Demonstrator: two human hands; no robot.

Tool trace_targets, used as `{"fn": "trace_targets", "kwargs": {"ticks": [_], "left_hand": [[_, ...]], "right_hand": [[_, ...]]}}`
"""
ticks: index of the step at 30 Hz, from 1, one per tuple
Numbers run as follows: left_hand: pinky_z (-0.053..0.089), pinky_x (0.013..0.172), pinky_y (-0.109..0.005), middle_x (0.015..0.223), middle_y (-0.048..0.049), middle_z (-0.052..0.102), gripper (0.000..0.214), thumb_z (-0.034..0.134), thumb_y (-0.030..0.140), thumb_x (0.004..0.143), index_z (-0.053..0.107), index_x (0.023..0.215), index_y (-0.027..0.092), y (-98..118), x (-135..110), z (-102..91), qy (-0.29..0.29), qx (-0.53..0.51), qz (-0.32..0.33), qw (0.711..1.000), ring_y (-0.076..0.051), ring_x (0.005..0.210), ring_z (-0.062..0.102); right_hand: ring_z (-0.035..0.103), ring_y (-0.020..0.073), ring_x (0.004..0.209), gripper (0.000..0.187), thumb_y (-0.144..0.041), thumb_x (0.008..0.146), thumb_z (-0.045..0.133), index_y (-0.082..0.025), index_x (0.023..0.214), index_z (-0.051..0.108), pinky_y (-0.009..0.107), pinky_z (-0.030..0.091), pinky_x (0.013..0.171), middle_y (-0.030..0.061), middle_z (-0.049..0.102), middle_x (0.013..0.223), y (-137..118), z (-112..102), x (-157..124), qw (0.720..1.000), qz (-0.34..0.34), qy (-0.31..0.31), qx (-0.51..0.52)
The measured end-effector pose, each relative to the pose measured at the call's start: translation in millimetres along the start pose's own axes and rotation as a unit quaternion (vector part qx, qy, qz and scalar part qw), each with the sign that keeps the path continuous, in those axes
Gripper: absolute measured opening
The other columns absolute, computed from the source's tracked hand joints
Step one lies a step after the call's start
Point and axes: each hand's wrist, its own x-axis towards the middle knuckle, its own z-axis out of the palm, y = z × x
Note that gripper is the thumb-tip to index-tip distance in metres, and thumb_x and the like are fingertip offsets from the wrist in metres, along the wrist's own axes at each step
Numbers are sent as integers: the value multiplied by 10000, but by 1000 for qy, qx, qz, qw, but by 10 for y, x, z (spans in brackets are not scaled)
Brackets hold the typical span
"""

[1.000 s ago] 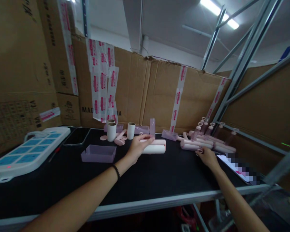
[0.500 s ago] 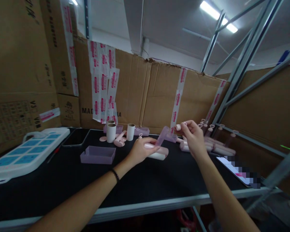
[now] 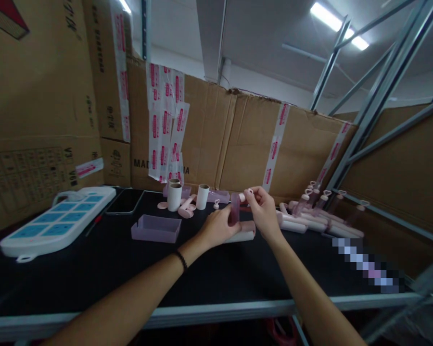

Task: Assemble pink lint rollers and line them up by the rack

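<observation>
My left hand [image 3: 218, 227] is closed around a translucent purple case [image 3: 235, 209], which stands nearly upright in its grip. Beneath that hand, a pink-and-white roller [image 3: 243, 234] points to the right; whether the fingers also hold it, I cannot tell. Between the fingertips of my right hand [image 3: 265, 211] is a small pink cap [image 3: 242, 197] with a loop on top. The cap is right beside the case's upper end, and contact between them is unclear. Left of my hands lies an open translucent purple tray [image 3: 156, 229].
White cardboard tubes [image 3: 174, 198] stand at the back near pink handle parts [image 3: 186, 207] and a loose looped cap [image 3: 216, 204]. Several rollers [image 3: 310, 220] with looped caps lie at right. A power strip [image 3: 57, 221] and dark phone [image 3: 125, 201] are left. Cardboard walls rise behind.
My right hand has moved left, bringing the pink cap to the top of the purple case. The case has turned more upright. The whole view has shifted slightly.
</observation>
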Motion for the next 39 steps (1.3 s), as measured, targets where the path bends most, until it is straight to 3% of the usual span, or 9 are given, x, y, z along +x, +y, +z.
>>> {"fn": "trace_targets", "kwargs": {"ticks": [7, 12, 19, 28, 39], "left_hand": [[470, 674, -321, 885, -101, 753, 218, 608, 349, 869, 651, 1033, 211, -3, -34, 18, -25, 101, -20, 994, -308, 821, 730], [498, 726, -351, 984, -179, 756, 446, 432, 500, 994, 551, 1252, 157, 93, -29, -1, -9, 104, -23, 994, -347, 900, 742], [510, 709, -357, 892, -180, 752, 344, 473, 393, 983, 549, 1207, 143, 188, -18, -64, 8, 142, -10, 990, -330, 764, 740], [548, 701, -399, 926, -180, 760, 458, 303, 490, 1040, 554, 1201, 143, 359, -22, -133, -12, 300, -49, 953, -345, 823, 752], [554, 703, -422, 916, -183, 755, 438, 308, 471, 1044, 559, 1187, 142, 441, -47, -210, -8, 311, -38, 950, -357, 828, 755]], "right_hand": [[640, 188, 730, 313, -547, 866, 683, -243, 885, 607, 329, 619, 656, -2, 629, 776, 28, -16, -5, 1000, -7, -15, -19], [623, 188, 756, 308, -536, 881, 668, -231, 867, 630, 311, 592, 685, 12, 639, 801, -48, -1, 10, 997, -41, -21, -55], [618, 190, 753, 340, -544, 907, 630, -215, 854, 696, 289, 537, 666, 23, 667, 798, -160, 97, 25, 998, -37, -21, -38], [575, 156, 682, 363, -536, 920, 615, -192, 843, 705, 263, 457, 641, 4, 636, 737, -42, 150, 4, 999, -40, 14, 1], [621, 174, 756, 361, -535, 932, 600, -199, 874, 716, 275, 475, 708, 24, 694, 807, -53, 67, 45, 998, -56, -9, -30]]}}
